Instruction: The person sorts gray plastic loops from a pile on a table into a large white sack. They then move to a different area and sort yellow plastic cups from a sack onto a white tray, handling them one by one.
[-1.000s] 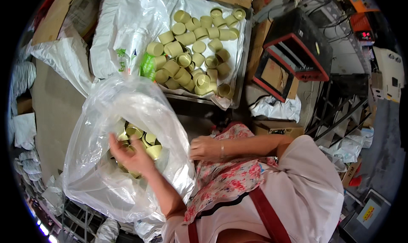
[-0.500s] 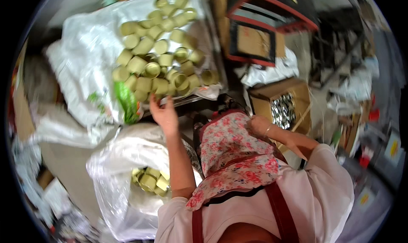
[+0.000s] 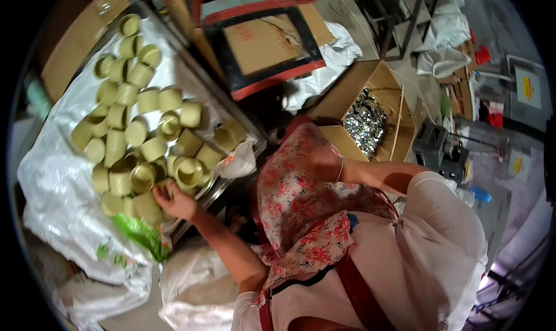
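Observation:
Many short yellow-green cylindrical cups lie heaped on a white plastic sheet at the left, some with their open mouths facing up. At the near edge of the heap, my left hand has its fingers bent against a yellow-green cup; part of the grip is hidden. My right hand lies on the floral apron over my lap, its fingers shaded and hard to make out.
A cardboard box of shiny silver metal pieces stands right of my lap. Beyond it sits a red and black frame with a cardboard panel. A green plastic bag and a white sack lie near my left arm.
My view has swung to the right. My left hand has reached from in front of the heap to the cups, its fingers closing in. My right hand stays by the apron.

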A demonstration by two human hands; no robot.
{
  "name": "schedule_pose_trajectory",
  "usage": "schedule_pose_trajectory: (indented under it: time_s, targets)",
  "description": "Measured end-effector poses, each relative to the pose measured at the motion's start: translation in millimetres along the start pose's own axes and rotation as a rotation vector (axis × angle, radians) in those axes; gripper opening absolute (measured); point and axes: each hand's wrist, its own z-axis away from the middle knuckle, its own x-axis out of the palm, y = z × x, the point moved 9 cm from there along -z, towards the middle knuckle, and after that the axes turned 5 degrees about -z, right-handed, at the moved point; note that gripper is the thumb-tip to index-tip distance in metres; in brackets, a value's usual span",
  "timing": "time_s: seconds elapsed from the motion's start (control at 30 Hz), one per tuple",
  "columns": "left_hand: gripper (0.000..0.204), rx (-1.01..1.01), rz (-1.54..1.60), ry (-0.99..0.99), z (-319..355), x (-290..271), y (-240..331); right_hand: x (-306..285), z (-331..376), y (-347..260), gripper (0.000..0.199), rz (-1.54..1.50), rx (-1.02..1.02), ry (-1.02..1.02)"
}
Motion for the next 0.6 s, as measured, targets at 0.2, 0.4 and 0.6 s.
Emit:
schedule_pose_trajectory:
  time_s: [0.2, 0.4, 0.6]
  targets:
    - [0.049, 0.197, -0.144, -0.087, 37, 27, -68, -2, -13, 3, 0.023, -0.048, -0.344, 0.235]
    - [0.056, 0.450, -0.307, -0.146, 101, 51, 2, 16, 7, 15, 0.010, -0.180, -0.562, 0.581]
    - [0.049, 0.387, -0.175, -0.092, 102, 20, -32, -29, 140, 67, 0.003, -0.031, -0.477, 0.668]
